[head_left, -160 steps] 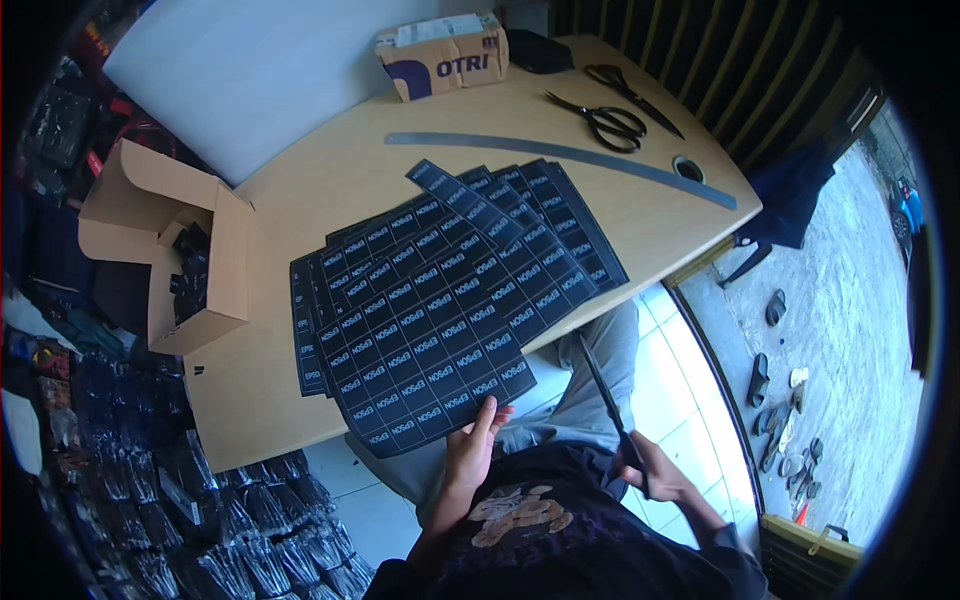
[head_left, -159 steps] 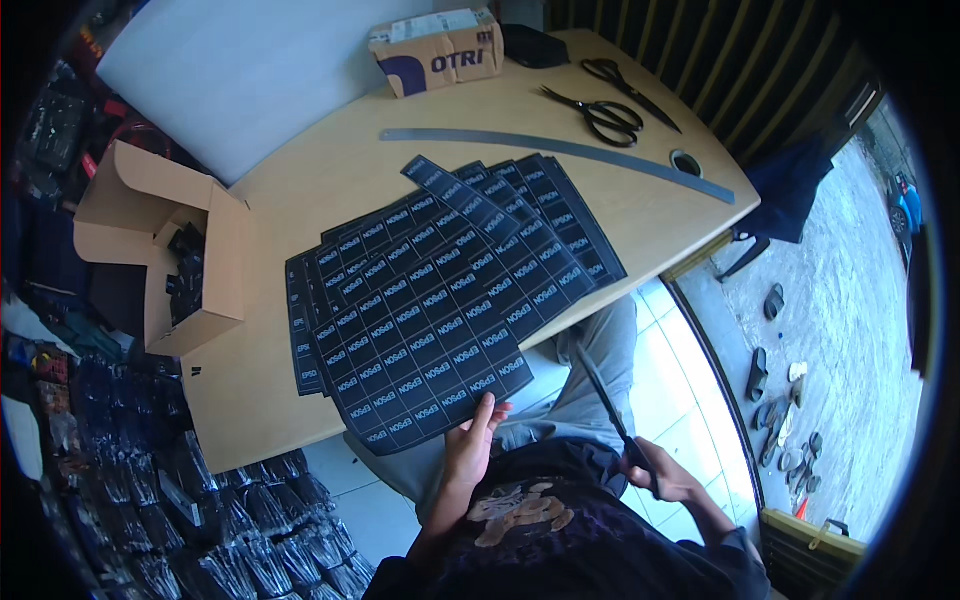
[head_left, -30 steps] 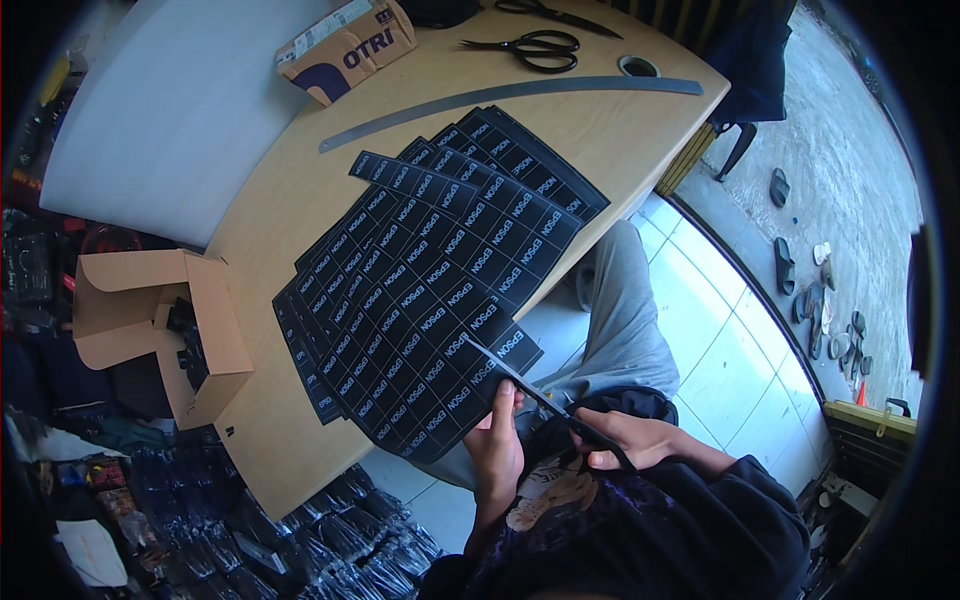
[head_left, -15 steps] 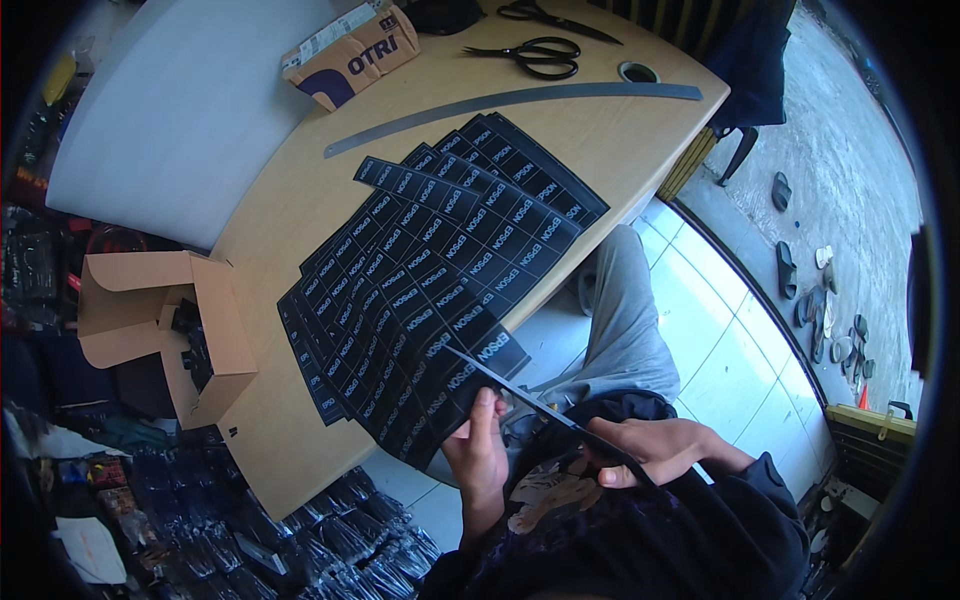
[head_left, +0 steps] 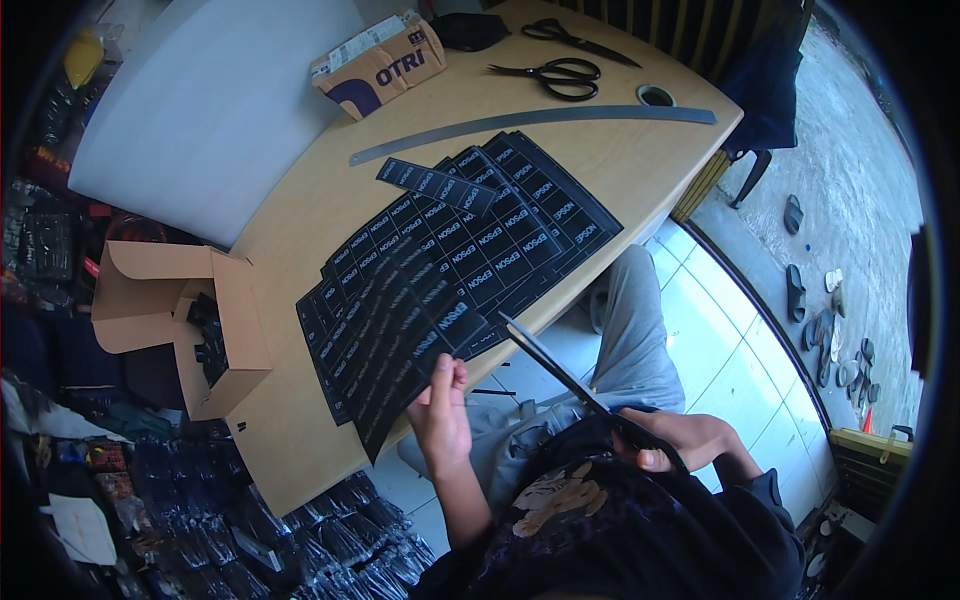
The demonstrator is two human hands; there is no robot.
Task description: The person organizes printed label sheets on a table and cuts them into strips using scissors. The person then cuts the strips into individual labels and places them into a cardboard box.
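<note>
My left hand (head_left: 443, 420) pinches the near edge of a black label sheet (head_left: 405, 335) printed with pale lettering in a grid; the sheet bends upward off the table. In my right hand (head_left: 680, 440) is a pair of scissors (head_left: 560, 370), its blades pointing up and left, apart from the sheet. More black label sheets (head_left: 575, 205) lie stacked beneath. A narrow label strip (head_left: 437, 187) rests across the top of the stack.
A metal ruler (head_left: 540, 120) lies beyond the sheets. Behind it are black-handled scissors (head_left: 565, 78), larger shears (head_left: 580, 42), a tape roll (head_left: 656, 96) and a cardboard parcel (head_left: 380, 68). An open cardboard box (head_left: 235, 345) stands left of the table (head_left: 285, 450).
The narrow strip has come apart from the held sheet and lies on the stack. My left hand has shifted left and up with the sheet; the scissor blades are now clear of it.
</note>
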